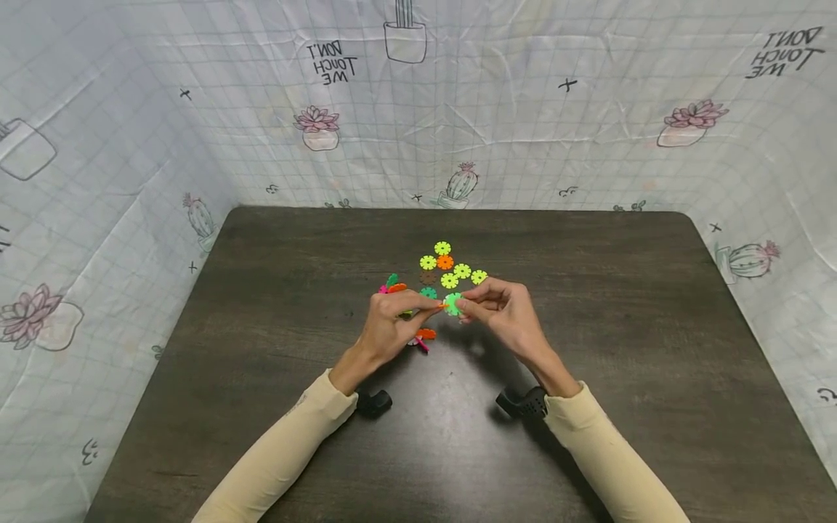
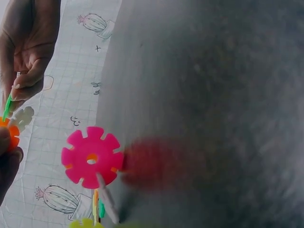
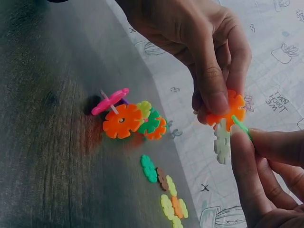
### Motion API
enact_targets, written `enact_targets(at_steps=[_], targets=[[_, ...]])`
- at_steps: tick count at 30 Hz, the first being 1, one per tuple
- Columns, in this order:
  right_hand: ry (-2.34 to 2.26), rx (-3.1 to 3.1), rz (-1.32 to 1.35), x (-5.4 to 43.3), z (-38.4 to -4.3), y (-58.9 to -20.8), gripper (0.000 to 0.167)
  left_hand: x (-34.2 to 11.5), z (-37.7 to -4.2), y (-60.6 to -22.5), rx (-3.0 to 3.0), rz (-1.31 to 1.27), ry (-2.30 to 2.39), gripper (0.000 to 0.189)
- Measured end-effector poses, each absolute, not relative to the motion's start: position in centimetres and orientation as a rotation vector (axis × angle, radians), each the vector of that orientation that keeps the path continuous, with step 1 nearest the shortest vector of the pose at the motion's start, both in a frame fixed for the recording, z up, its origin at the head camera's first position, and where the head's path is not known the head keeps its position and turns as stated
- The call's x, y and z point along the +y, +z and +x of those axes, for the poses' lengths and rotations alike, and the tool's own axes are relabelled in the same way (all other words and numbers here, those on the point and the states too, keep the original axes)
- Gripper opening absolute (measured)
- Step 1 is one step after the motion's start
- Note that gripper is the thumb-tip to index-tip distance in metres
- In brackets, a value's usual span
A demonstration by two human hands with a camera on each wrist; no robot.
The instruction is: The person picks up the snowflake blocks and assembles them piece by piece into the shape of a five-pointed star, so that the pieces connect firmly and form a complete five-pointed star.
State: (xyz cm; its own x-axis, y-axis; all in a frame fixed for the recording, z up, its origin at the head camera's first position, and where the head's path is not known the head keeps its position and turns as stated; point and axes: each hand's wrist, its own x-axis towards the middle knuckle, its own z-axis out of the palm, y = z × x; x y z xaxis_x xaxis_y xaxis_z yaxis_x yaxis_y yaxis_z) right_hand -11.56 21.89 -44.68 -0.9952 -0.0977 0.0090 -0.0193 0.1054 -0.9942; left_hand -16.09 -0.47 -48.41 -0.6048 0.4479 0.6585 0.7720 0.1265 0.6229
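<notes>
Over the middle of the table, my left hand [image 1: 392, 323] pinches an orange notched plastic disc [image 3: 232, 107] between thumb and fingers. A white notched disc [image 3: 222, 142] is slotted to that orange one and hangs below it in the right wrist view. My right hand [image 1: 510, 319] pinches a light green notched disc [image 1: 453, 303], seen edge-on in the right wrist view, its rim right at the orange disc's edge. Under and beside the left hand stands a joined cluster of discs, with pink [image 2: 92, 156], orange [image 3: 122, 122] and green [image 3: 149, 122] ones among them; the left hand partly hides it in the head view.
Loose flat discs lie beyond the hands: several yellow ones [image 1: 449, 280], an orange one [image 1: 445, 262], a brown one [image 1: 428, 277] and a teal one [image 1: 428, 293]. The dark wooden table [image 1: 588, 290] ends at a printed cloth backdrop [image 1: 523, 131] behind and at both sides.
</notes>
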Motion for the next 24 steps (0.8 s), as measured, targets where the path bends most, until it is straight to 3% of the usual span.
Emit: enact_targets(at_steps=[7,24], targets=[[-2.054,2.290,-0.127,21.88,-11.38,-44.77,0.018,-0.10,-15.76,-48.73,-2.096,-1.183,-1.440,0.017],[-2.004,2.289,-0.098,22.15,-11.67,-45.04,0.019,-0.11,-15.64,-48.42,-2.188,-1.134,-1.402,0.013]])
